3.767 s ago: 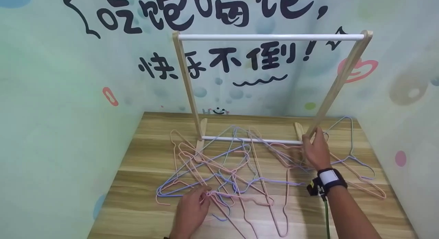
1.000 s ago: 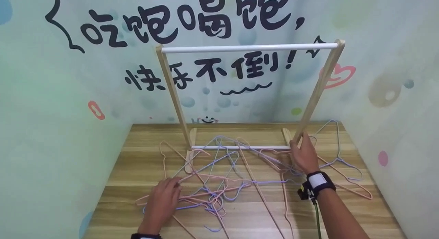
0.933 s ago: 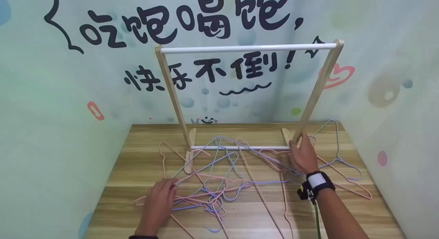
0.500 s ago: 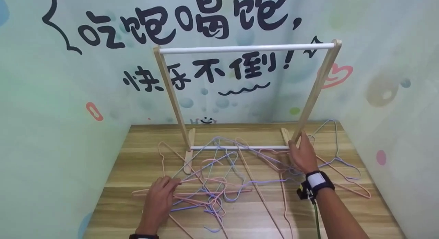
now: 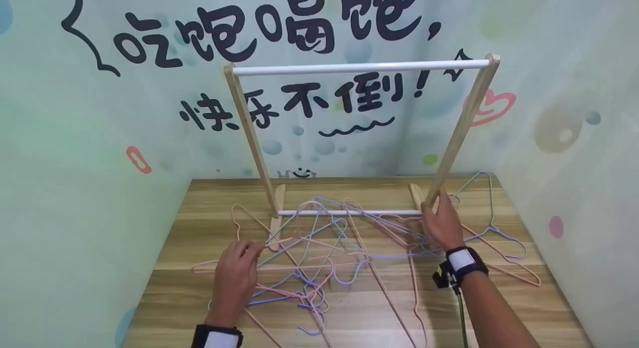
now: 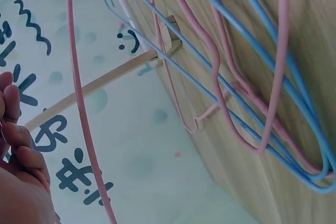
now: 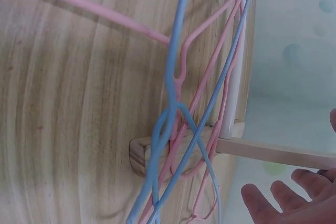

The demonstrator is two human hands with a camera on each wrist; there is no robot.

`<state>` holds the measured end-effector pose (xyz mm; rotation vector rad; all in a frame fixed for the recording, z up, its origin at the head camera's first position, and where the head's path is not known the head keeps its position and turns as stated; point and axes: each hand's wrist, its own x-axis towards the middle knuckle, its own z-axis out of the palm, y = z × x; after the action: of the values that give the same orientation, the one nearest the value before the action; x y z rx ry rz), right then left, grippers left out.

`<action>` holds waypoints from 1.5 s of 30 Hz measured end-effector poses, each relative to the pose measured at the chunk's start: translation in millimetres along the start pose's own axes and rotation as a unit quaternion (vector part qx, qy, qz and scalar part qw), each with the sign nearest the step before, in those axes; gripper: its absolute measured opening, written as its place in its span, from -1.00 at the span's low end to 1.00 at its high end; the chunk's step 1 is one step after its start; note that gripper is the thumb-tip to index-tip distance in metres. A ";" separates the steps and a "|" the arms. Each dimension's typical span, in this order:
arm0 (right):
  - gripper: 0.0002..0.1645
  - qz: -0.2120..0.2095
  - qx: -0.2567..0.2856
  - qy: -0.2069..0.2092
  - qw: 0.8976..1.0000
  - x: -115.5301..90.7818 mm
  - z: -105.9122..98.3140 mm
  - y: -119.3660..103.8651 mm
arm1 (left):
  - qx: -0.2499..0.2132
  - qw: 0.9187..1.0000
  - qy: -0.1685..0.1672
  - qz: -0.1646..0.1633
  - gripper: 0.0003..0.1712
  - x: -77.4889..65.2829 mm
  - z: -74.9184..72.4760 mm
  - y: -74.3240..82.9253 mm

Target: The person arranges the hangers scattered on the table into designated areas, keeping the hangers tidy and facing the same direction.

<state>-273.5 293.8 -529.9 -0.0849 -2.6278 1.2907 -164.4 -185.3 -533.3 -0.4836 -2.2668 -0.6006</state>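
Note:
My left hand [image 5: 235,275] pinches a pink wire hanger [image 5: 284,240] between thumb and fingers, above the pile; one of its pink wires [image 6: 80,98] crosses the left wrist view. The hanger's curved end reaches toward the rack's low bar. My right hand [image 5: 443,220] grips the foot of the right post [image 5: 462,126] of a small wooden clothes rack, its thumb along the wood. The right wrist view shows only fingertips [image 7: 287,195] beside that post. Beneath and between the hands, pink and blue wire hangers [image 5: 304,295] lie tangled.
The rack's white top rail [image 5: 359,67] has nothing on it. A blue hanger [image 5: 491,203] lies right of the rack, over a pink one [image 5: 524,278]. Hangers also lie across the white lower bar [image 5: 299,212]. A printed wall [image 5: 75,188] borders the wooden tabletop [image 5: 169,288].
My left hand took hold of a pink hanger, shifted left and has now risen slightly; the hanger's curved end has swung up and away from me. My right hand has stayed on the post.

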 end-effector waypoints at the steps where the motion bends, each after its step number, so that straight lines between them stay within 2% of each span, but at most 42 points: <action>1: -0.34 0.001 0.000 -0.001 1.000 -0.2 0.0 0.2 | 0.001 1.000 0.006 0.001 -0.88 0.7 0.8 -0.7; 7: -0.34 0.007 -0.001 -0.008 1.000 -0.6 0.5 2.0 | 0.019 0.999 0.031 -0.015 -0.87 0.6 4.4 -5.8; 10: -0.35 0.007 -0.003 -0.008 1.000 -0.8 0.9 2.9 | 0.029 0.999 0.020 -0.024 -0.84 -3.8 5.7 -9.7; 18: -0.38 0.007 -0.008 -0.002 1.000 -1.3 0.7 2.4 | 0.044 0.999 -0.001 -0.017 -0.71 -25.5 9.3 -28.1; 22: -0.36 0.008 -0.009 -0.004 1.000 -2.2 0.1 1.6 | 0.065 0.997 -0.007 -0.030 -0.71 -30.8 6.5 -34.3; 25: -0.35 0.011 -0.008 -0.007 1.000 -2.5 0.1 0.1 | 0.084 0.995 -0.013 -0.049 -0.75 -32.7 2.1 -35.8; 30: -0.31 0.007 -0.003 -0.006 1.000 -3.7 -0.3 -0.5 | 0.095 0.990 -0.028 -0.104 -0.81 -36.6 -9.2 -36.8; 39: -0.22 0.003 0.000 0.002 1.000 -4.8 -1.4 -1.8 | 0.119 0.974 -0.042 -0.187 -0.85 -47.2 -24.7 -41.0; 42: -0.22 0.002 0.000 0.001 1.000 -4.2 -1.0 -1.5 | 0.119 0.970 -0.045 -0.208 -0.87 -49.4 -27.0 -41.5; 45: -0.24 0.000 0.000 0.002 1.000 -3.8 -0.8 -0.1 | 0.099 0.970 -0.045 -0.216 -0.89 -51.0 -26.7 -40.4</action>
<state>-269.6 293.8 -530.1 -0.0886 -2.6237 1.2900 -136.0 -241.3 -564.9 0.0898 -2.5048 -0.5614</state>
